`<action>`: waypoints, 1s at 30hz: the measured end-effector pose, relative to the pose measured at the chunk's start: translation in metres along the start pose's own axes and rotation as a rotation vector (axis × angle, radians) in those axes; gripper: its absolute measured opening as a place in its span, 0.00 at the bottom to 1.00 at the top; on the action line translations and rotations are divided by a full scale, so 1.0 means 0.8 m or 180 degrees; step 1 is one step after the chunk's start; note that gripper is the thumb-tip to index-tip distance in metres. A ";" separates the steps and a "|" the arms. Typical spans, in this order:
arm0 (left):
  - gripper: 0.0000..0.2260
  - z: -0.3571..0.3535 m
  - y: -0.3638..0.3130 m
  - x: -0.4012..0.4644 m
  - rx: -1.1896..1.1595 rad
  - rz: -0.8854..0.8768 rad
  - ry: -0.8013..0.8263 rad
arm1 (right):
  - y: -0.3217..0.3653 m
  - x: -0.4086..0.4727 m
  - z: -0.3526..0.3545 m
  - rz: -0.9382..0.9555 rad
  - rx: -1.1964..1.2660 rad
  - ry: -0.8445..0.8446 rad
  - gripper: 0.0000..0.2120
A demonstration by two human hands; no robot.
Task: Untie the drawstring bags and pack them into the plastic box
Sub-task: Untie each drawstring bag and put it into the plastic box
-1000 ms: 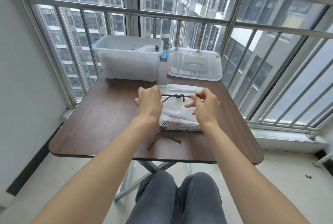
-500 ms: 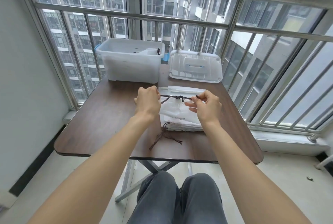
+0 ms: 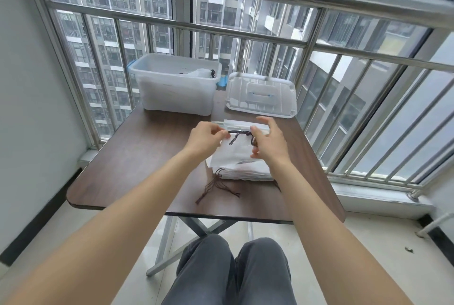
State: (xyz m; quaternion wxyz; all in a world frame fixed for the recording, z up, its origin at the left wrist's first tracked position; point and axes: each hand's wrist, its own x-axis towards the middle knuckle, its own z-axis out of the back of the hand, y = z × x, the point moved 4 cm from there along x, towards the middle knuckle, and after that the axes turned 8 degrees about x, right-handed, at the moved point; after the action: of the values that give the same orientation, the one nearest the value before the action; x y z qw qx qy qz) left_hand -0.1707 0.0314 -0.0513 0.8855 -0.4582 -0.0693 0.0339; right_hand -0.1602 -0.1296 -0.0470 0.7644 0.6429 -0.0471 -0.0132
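High-rise home balcony: steel railing [image 3: 245,27], apartment towers [image 3: 108,41] outside, folding table [image 3: 147,157].

A dark wood-look folding table [image 3: 137,157] stands against the balcony railing. At its far edge sits a clear plastic box [image 3: 175,91], and just beside it on the right its lid [image 3: 261,94] lies flat. Nearer, a stack of white drawstring bags [image 3: 242,169] rests on the tabletop, with brown cord ends [image 3: 217,188] trailing from the stack's near left corner.

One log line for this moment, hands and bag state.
step: untying | left hand: pinches cord | right hand: at knot | bag: tied, on stack | plastic box: open
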 end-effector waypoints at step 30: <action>0.11 0.033 -0.009 0.032 -0.3707 0.1684 -0.0172 | 0.064 0.020 0.016 -0.0269 0.1612 -0.0012 0.09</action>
State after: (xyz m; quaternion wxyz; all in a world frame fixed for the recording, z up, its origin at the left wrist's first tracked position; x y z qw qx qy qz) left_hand -0.1495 0.0516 -0.0283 0.4511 -0.8648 0.0168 0.2197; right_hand -0.1477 -0.1347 0.0061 0.5777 0.8152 -0.0233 -0.0341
